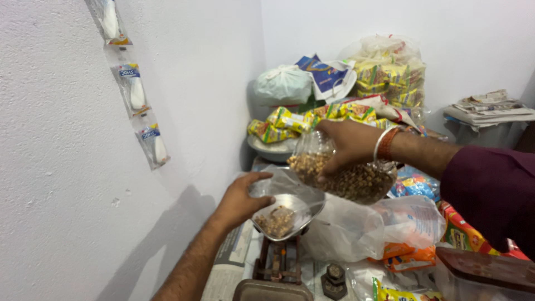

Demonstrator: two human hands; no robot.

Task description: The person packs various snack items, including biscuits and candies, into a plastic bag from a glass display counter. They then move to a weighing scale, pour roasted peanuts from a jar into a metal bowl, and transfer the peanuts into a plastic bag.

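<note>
A dark brown lid (485, 267) sits at the bottom right corner, nearest the camera, beside a small iron weight (335, 278) and the flat lower pan (273, 291) of a balance scale. Above it, the scale's steel dish (304, 207) holds a small heap of brown chickpeas (276, 221). The left hand (241, 199) rests on the dish's left rim, its grip closed on the edge of a thin clear bag (278, 181) lying over the dish. The right hand (350, 144), with bangles at the wrist, clasps a clear plastic bag of chickpeas (356, 179) just above and right of the dish, tilted mouth-down toward it. Below that lies a crumpled empty plastic bag (356, 228). Behind, against the white wall, stand a tied white sack (282, 83) and piled yellow snack packets (312, 118). Sachets (136, 89) hang on the left wall.
</note>
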